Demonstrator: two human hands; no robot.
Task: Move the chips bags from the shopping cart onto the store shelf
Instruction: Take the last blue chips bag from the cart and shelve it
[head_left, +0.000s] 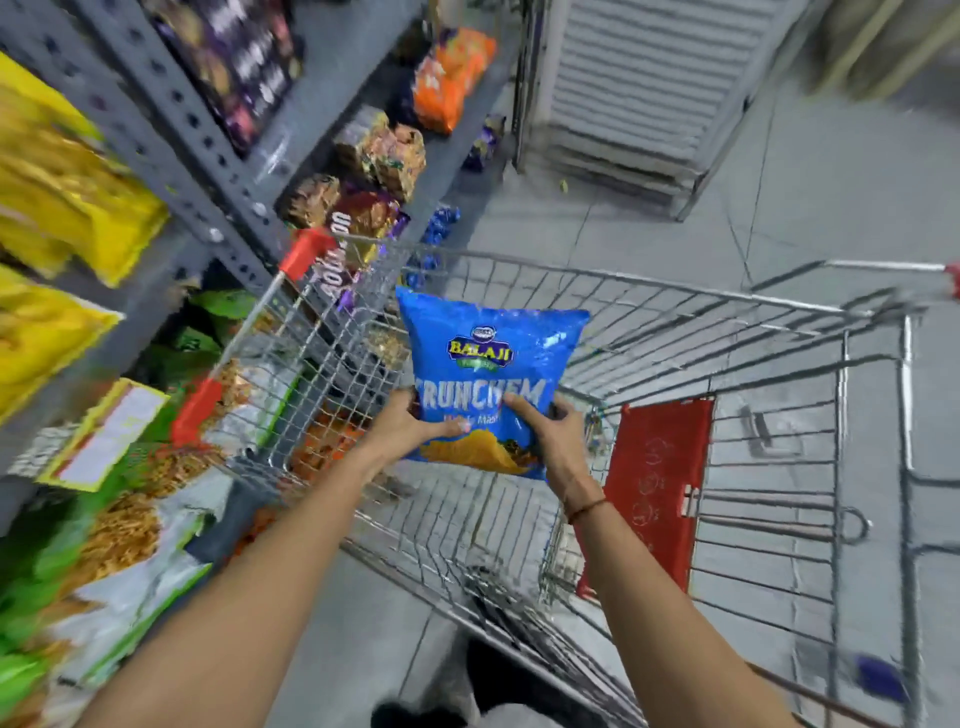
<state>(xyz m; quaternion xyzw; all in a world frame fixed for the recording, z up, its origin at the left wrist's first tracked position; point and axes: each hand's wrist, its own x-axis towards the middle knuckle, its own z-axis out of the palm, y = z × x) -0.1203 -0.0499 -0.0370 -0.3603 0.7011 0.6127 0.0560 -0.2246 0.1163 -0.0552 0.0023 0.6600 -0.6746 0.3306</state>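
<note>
A blue chips bag (488, 358) with yellow chips printed near its bottom is held upright above the wire shopping cart (675, 301). My left hand (410, 423) grips its lower left edge and my right hand (550, 431) grips its lower right edge. The cart's basket below looks bare apart from a red fold-down flap (657, 483). The grey metal store shelf (171, 119) runs along the left, stocked with snack bags.
Yellow bags (62, 176) fill the upper left shelf; green and white snack bags (119, 540) sit lower down. Orange packs (452, 78) and dark packets lie farther along. A white slatted rack (649, 88) stands on the grey tiled floor beyond the cart.
</note>
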